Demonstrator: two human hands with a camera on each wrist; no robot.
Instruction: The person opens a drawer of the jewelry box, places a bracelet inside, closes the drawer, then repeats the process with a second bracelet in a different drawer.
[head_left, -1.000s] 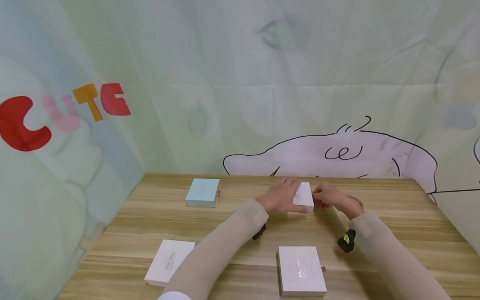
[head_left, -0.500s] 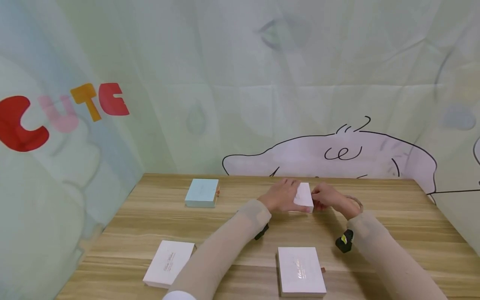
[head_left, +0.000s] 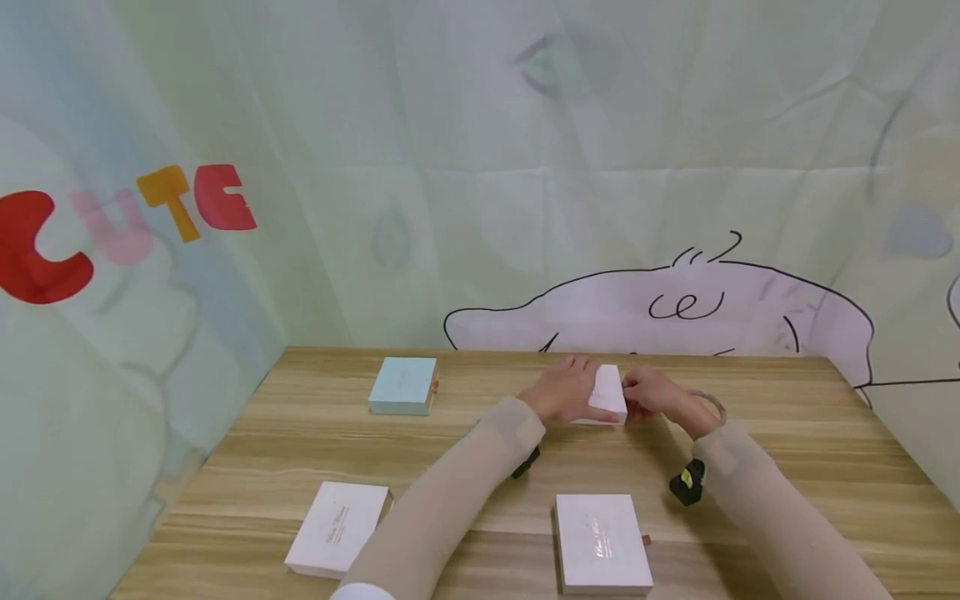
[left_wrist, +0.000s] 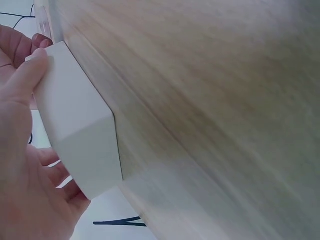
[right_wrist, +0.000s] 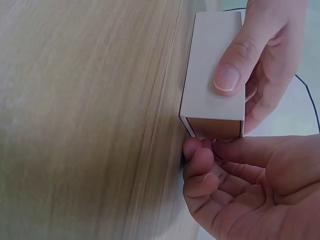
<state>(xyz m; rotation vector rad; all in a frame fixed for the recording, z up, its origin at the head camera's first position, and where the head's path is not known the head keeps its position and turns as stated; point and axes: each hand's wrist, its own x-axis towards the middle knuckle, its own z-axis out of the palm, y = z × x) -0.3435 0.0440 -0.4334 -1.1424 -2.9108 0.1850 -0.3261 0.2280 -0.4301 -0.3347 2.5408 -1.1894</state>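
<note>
A small white box point(head_left: 610, 390) lies near the back edge of the wooden table. My left hand point(head_left: 564, 390) holds it from the left, its thumb along the near side and fingers round the far side. In the right wrist view, the box's brown inner end point(right_wrist: 215, 128) shows at its open right side. There my right hand point(head_left: 660, 392) pinches with thumb and index finger, the other fingers curled in. What those fingertips pinch is hidden; it sits where the front box has a small brown pull tab point(head_left: 647, 540).
A light-blue box point(head_left: 403, 385) with an orange tab stands at the back left. Two more white boxes lie nearer: one at the front left point(head_left: 337, 525), partly behind my left sleeve, and one at the front middle point(head_left: 603, 542). A printed curtain point(head_left: 480, 208) hangs behind the table.
My left thumb has slid slightly left along the box's near side, so more of that side shows. The right hand stays pinched at the box's right end.
</note>
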